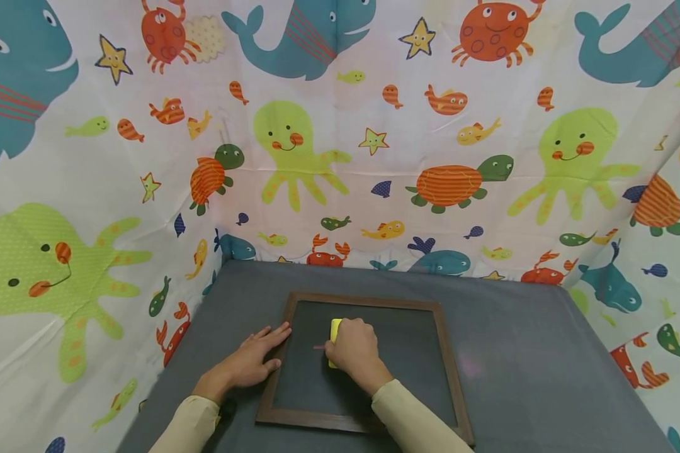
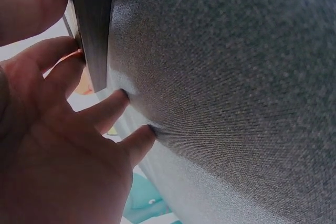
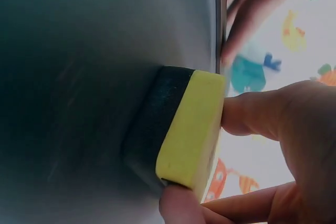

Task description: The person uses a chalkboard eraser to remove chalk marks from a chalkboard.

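Observation:
A chalkboard (image 1: 410, 358) in a brown wooden frame lies flat on a grey cloth-covered surface. My right hand (image 1: 359, 352) grips a yellow and black board eraser (image 3: 191, 124) between thumb and fingers. In the right wrist view its black side is against the board. Just left of the eraser, a short pink chalk mark (image 1: 318, 347) shows on the board. My left hand (image 1: 249, 362) rests at the frame's left edge with its fingers stretched out. Seen from the left wrist, some fingertips touch the wooden frame (image 2: 93, 30) and others press on the grey cloth.
Grey cloth (image 1: 532, 358) extends to the right of the board, with a faint pink smudge (image 1: 471, 366) on it. White curtains (image 1: 328, 239) printed with sea animals enclose the surface at the back and both sides.

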Motion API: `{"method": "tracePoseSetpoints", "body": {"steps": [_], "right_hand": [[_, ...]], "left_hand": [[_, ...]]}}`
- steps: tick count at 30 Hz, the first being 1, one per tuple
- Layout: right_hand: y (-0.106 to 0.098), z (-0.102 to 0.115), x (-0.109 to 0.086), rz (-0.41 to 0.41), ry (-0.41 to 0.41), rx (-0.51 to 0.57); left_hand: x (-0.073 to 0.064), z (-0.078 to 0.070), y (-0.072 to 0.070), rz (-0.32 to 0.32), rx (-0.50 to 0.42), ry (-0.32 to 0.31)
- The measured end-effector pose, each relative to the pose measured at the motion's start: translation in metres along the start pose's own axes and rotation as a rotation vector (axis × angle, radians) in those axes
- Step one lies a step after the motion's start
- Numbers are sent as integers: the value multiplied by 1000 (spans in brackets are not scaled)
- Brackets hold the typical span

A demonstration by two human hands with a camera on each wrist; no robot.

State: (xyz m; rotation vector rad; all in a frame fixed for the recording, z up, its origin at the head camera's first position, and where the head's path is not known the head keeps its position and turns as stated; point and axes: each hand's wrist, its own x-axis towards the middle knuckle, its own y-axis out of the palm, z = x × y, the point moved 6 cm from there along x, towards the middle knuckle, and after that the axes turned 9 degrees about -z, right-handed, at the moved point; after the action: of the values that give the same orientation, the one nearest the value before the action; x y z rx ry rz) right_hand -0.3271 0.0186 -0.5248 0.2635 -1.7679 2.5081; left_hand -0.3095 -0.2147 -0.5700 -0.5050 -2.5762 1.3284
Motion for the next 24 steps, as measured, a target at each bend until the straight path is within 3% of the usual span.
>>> {"method": "tracePoseSetpoints", "body": {"steps": [5,10,15,24], "right_hand": [[13,34,3,13,-64,-52],[23,54,7,26,-102,-63],[25,56,10,43,-87,-66],[29,44,11,79,8,-38]], "left_hand": [[0,0,2,-3,3,-17],[0,0,2,-2,1,-17],[1,0,1,-9,-2,-16],[2,0,2,-8,-3,-21]]}}
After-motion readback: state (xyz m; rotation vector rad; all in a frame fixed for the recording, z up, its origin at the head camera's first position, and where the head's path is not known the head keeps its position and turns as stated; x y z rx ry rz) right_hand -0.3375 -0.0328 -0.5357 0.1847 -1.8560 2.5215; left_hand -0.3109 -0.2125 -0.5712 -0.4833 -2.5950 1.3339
